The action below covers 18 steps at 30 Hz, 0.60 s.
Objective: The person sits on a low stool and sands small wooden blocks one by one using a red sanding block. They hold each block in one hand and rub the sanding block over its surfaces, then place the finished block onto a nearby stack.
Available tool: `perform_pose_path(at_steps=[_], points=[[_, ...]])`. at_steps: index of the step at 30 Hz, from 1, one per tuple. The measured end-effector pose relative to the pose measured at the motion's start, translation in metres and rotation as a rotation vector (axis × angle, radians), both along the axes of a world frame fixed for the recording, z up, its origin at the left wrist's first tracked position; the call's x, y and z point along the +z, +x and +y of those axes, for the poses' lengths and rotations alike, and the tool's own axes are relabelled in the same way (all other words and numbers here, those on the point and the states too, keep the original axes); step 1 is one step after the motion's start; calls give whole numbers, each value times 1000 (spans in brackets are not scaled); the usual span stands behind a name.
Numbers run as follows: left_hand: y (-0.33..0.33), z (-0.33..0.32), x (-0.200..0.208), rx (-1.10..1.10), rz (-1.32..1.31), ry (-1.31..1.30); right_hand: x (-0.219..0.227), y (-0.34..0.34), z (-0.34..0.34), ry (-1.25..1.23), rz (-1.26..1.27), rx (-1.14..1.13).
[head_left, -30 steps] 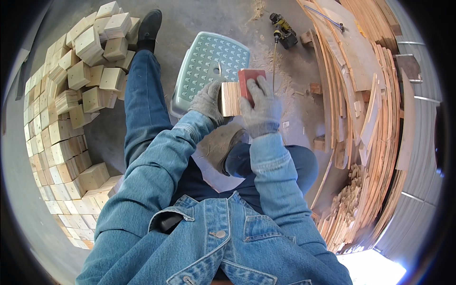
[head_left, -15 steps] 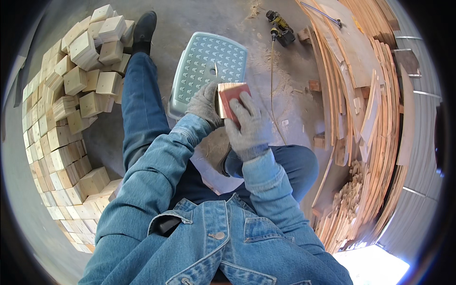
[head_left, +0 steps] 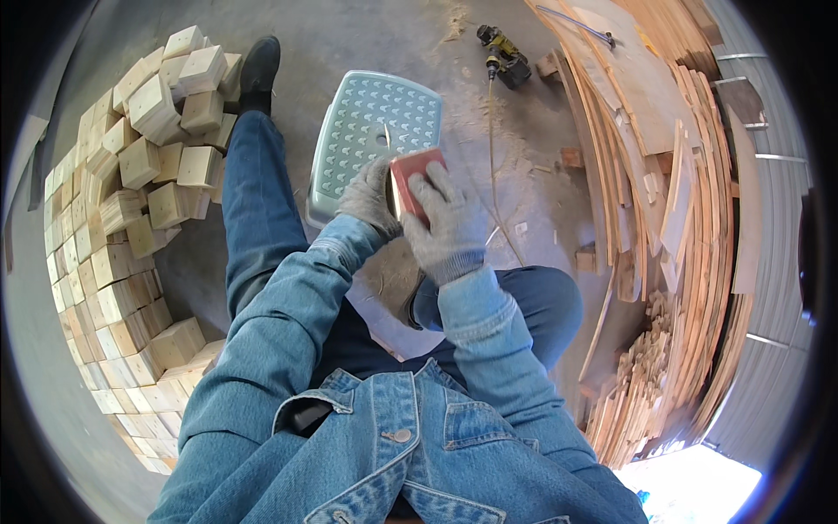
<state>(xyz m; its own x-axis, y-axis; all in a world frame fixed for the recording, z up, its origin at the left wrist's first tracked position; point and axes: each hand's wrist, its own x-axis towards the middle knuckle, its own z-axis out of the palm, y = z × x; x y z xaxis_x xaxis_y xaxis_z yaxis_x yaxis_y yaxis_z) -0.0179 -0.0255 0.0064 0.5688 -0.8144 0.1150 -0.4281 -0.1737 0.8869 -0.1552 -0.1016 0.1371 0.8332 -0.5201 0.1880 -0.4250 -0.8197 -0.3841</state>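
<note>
Long rough boards [head_left: 711,188] lie heaped along the right side, brown and tan, some splintered at their edges. On the left rises a big stack of wooden cubes [head_left: 112,265], pale yellow, set in close rows low down and tumbled loosely at the top, with small dark spots on some faces. Between them, just beyond the hands, a pale green plastic step stool [head_left: 375,109] stands on the grey floor, its top covered in small raised shapes around a slot. Farther right, near the boards, lies a yellow-and-black power tool [head_left: 503,58]; any lettering on it is too small to read. The left hand [head_left: 368,201], in a grey knitted glove, is curled around a wooden block [head_left: 393,194] at the near edge of the stool, in front of the person's body. The right hand [head_left: 449,229], gloved alike, holds a red block [head_left: 404,178] against that wood, fingers spread over its broad face and thumb at its lower part. The red block is tilted, flat-faced and straight-edged, a dull brick colour and plain where it shows. Of the wooden block only a narrow pale strip is visible along the red one's left edge; glove and red block hide the rest.
</note>
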Motion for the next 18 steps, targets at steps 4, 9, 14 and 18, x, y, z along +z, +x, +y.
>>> perform_pose_path(at_steps=[4, 9, 14, 18], points=[[-6, -2, 27, -21, 24, 24, 3, -52, 15, 139, -59, -78], [-5, -16, 2, -90, 602, -41, -23, -104, -12, 336, -305, -349], [-6, -14, 22, -113, 353, 50, -44, -126, -40, 415, -398, -589], [-7, -8, 54, -122, -548, -33, -54, -137, -51, 637, -427, -720]])
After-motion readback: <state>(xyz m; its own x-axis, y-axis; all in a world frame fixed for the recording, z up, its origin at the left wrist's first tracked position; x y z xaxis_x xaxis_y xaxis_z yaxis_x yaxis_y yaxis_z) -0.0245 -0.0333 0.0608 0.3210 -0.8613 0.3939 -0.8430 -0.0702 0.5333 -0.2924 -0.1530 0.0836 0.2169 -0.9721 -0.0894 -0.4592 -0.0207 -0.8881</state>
